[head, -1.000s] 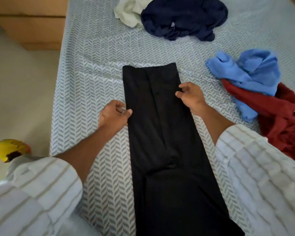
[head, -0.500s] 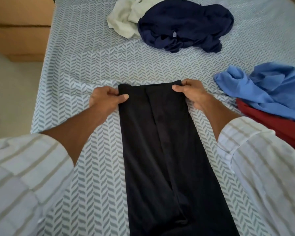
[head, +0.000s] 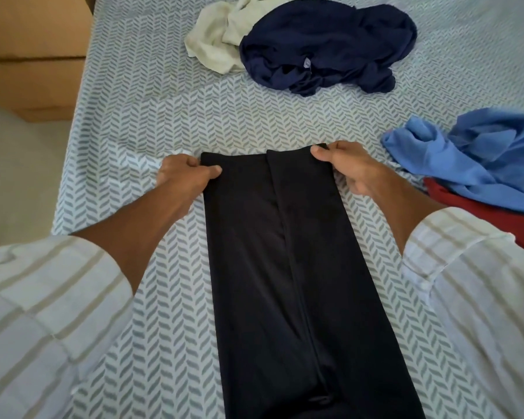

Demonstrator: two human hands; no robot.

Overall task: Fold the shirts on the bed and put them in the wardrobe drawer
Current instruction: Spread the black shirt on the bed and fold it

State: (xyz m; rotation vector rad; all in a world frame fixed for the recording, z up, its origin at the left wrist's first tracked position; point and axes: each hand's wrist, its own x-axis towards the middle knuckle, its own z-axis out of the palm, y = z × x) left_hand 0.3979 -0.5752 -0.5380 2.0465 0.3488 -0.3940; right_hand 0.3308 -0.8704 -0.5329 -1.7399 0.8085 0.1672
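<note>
From the head camera: the black shirt [head: 285,267] lies down the middle of the bed [head: 139,122], already narrowed into a long strip with one flap lapped over the other, running from centre frame out past six o'clock. The left hand [head: 183,176] pinches the far corner at about ten o'clock of the strip, thumb on top and fingers curled under the edge. The right hand [head: 350,167] grips the opposite far corner at about two o'clock the same way. Both are clamped on cloth, none spare.

That fabric looks thin, soft and a touch slick, light to lift, so it should droop and slide unless both corners travel together. Those two corners look like the right hold for bringing the far end back toward six o'clock.

Waiting crumpled: a navy shirt [head: 330,46] at twelve o'clock lying partly over a cream shirt [head: 218,40], and at three o'clock a blue shirt [head: 478,158] on top of a red shirt [head: 496,219]. The wardrobe drawer is not in view.
</note>
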